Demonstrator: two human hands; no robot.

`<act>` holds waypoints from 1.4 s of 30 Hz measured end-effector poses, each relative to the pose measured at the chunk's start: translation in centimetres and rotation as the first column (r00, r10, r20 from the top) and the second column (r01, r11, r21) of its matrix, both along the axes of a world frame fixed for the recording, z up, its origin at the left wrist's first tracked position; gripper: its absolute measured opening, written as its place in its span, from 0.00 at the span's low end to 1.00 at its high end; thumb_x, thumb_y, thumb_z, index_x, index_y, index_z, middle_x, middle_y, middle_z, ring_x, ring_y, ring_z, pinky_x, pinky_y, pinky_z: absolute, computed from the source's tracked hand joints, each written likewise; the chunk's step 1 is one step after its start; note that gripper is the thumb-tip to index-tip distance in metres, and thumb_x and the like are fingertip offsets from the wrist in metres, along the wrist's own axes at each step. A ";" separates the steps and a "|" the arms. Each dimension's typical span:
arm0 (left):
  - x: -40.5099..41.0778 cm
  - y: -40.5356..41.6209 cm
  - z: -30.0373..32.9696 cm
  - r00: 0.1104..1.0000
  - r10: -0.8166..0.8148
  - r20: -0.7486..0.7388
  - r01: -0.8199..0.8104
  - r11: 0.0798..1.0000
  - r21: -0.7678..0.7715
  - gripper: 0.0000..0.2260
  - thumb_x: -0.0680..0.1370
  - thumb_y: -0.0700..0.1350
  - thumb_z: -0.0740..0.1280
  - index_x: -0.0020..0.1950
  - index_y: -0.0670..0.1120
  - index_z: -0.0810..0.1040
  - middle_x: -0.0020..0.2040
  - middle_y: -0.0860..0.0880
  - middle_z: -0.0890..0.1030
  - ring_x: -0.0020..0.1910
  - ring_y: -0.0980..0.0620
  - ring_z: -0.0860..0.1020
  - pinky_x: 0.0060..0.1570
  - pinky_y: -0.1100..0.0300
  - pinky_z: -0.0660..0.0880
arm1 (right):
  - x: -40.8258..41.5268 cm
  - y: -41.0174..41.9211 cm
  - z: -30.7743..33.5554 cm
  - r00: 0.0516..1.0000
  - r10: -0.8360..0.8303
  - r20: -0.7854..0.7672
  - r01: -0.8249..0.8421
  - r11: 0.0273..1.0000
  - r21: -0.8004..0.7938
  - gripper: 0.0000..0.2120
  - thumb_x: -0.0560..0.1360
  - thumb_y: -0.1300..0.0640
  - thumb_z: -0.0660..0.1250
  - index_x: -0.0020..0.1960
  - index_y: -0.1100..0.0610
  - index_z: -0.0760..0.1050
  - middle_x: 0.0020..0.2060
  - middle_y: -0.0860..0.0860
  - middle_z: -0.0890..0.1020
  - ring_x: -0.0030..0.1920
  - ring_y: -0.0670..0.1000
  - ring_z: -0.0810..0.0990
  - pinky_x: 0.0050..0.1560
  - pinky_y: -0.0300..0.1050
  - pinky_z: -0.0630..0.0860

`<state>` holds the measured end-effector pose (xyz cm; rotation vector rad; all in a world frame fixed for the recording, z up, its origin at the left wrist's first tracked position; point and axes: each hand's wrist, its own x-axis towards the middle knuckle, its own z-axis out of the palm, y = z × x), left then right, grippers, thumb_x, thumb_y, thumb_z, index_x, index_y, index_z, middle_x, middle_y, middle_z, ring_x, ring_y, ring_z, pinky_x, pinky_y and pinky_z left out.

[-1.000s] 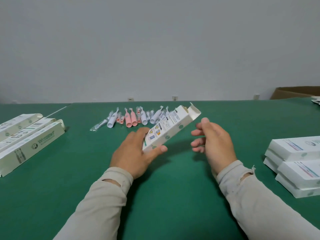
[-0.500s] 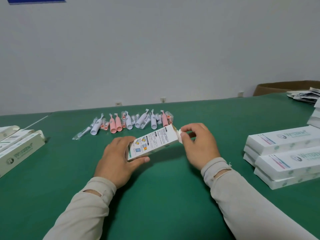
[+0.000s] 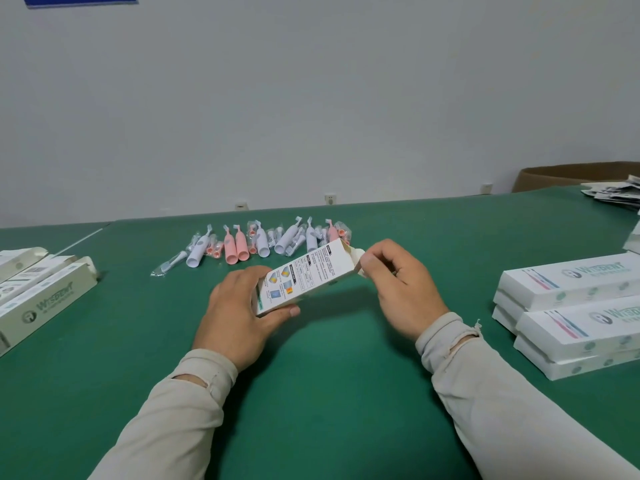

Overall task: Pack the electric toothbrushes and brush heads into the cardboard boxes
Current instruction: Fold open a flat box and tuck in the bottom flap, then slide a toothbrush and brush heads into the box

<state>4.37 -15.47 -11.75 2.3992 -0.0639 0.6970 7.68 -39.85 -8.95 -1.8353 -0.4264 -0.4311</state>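
Green table (image 3: 329,393): both hands' fingers (image 3: 372,263) grip box (image 3: 308,275).

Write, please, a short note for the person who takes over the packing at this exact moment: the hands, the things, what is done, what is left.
Left hand grips the near end of a printed white box, held above the green table.
Right hand pinches the end flap at the box's far end; the flap is not yet tucked in.
Whether this box is filled cannot be seen.
Loose pink and white toothbrush handles and bagged brush heads lie in a row behind the box.
Open boxes wait at the left; closed boxes are stacked at the right.
Left: close this box, then pack the loose row.
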 end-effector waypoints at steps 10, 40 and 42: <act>0.0 0.0 -0.1 0.999 0.003 -0.036 -0.002 1.000 0.018 0.25 0.68 0.61 0.76 0.61 0.59 0.73 0.51 0.58 0.73 0.56 0.50 0.71 0.56 0.53 0.70 | -0.2 -0.7 0.3 0.997 0.080 -0.010 -0.080 0.991 -0.105 0.09 0.77 0.61 0.67 0.46 0.48 0.78 0.43 0.44 0.81 0.42 0.43 0.78 0.43 0.39 0.74; 0.7 4.0 1.4 0.961 0.271 -0.064 -0.255 0.948 0.190 0.29 0.71 0.64 0.72 0.69 0.55 0.73 0.58 0.49 0.78 0.57 0.43 0.72 0.55 0.47 0.74 | 5.2 1.4 0.5 0.978 -0.101 -0.183 0.128 0.981 0.143 0.11 0.76 0.59 0.66 0.51 0.42 0.77 0.49 0.48 0.81 0.43 0.48 0.80 0.45 0.42 0.77; 1.2 4.6 1.2 0.942 0.333 -0.031 -0.324 0.933 0.158 0.29 0.72 0.62 0.72 0.69 0.53 0.73 0.59 0.47 0.78 0.58 0.41 0.72 0.56 0.46 0.73 | 9.0 2.1 1.8 0.964 -0.241 -0.112 0.235 0.970 -0.066 0.13 0.76 0.57 0.66 0.59 0.45 0.75 0.57 0.48 0.79 0.51 0.48 0.79 0.54 0.44 0.77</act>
